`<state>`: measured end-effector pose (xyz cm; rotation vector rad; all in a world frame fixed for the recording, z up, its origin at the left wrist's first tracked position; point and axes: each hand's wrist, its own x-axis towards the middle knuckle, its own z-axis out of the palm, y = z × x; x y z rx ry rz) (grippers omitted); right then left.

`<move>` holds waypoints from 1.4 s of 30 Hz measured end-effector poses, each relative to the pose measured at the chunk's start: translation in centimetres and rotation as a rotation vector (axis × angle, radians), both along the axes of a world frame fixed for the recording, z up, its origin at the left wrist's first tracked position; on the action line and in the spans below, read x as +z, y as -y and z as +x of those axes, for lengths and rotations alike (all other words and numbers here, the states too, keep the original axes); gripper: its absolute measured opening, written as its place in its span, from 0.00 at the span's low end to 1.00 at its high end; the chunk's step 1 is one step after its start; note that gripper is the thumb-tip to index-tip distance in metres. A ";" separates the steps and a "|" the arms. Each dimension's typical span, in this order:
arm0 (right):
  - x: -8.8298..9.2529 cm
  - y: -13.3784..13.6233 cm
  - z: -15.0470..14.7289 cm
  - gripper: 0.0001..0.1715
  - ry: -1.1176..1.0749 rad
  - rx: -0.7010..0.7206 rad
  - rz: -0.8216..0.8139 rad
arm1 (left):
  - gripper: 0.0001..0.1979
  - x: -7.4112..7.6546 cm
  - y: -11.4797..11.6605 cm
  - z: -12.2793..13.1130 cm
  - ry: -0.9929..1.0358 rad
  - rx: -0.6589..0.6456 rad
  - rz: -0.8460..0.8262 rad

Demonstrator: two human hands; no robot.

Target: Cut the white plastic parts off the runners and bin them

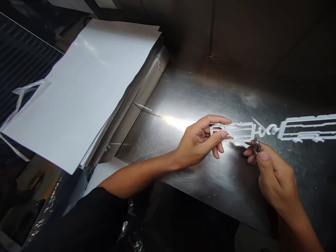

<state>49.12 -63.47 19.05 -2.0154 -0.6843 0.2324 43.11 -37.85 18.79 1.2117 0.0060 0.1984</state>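
Observation:
My left hand (198,141) grips a white plastic frame (246,131) between thumb and fingers above the metal table. A curved white sprue (268,130) links this frame to a second, similar white frame (307,127), which reaches past the right edge of the view. In my right hand (278,175) is a small pair of nippers (257,145), fingers closed round its handles. The tips of the nippers are at the joint between the left frame and the sprue. Whether the jaws touch the plastic, I cannot tell.
A tall stack of white sheets (86,80) with loose straps stands on the left. The scratched metal table (168,101) runs under both hands, with tiny white scraps scattered on it. Its front edge slants below my arms. A dark wall rises behind.

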 end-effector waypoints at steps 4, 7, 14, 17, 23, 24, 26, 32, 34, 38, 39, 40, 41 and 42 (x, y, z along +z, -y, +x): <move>0.0 0.1 0.0 0.23 0.002 0.023 0.003 | 0.17 -0.1 0.1 -0.1 0.005 0.000 0.039; 0.1 0.0 0.0 0.24 0.005 0.026 0.002 | 0.17 -0.1 0.1 -0.2 -0.010 0.003 0.064; 0.4 -0.1 -0.1 0.24 -0.014 0.040 0.010 | 0.14 0.0 0.0 -0.3 0.033 -0.004 0.092; 0.6 -0.3 -0.1 0.24 -0.004 0.056 0.026 | 0.14 -0.1 0.0 -0.4 0.028 0.000 0.106; 1.0 -0.5 -0.1 0.23 0.013 0.061 0.014 | 0.14 -0.3 0.1 -0.3 0.015 -0.005 0.103; 1.0 -0.5 -0.1 0.23 0.014 0.060 0.011 | 0.14 -0.3 0.1 -0.3 0.013 -0.006 0.106; 1.1 -0.5 -0.2 0.23 0.017 0.064 0.006 | 0.15 -0.2 0.1 -0.3 0.010 -0.006 0.113; 1.0 -0.6 -0.1 0.25 0.058 0.057 -0.030 | 0.18 -0.2 -0.1 -0.5 -0.023 -0.005 0.136; 1.1 -0.6 -0.1 0.26 0.066 0.049 -0.057 | 0.19 -0.2 -0.1 -0.6 -0.045 0.000 0.140; 1.1 -0.5 -0.3 0.28 0.096 0.034 -0.094 | 0.19 -0.3 0.1 -0.7 -0.067 -0.007 0.120; 1.1 -0.6 -0.3 0.28 0.117 0.032 -0.104 | 0.19 -0.3 0.2 -0.7 -0.072 -0.014 0.111; 1.1 -0.6 -0.3 0.27 0.141 0.028 -0.115 | 0.19 -0.3 0.1 -0.7 -0.078 -0.021 0.106; 1.1 -0.6 -0.3 0.27 0.164 0.025 -0.129 | 0.19 -0.3 0.1 -0.6 -0.089 -0.025 0.111; 1.1 -0.6 -0.4 0.27 0.182 0.023 -0.142 | 0.19 -0.2 -0.1 -0.5 -0.101 -0.024 0.134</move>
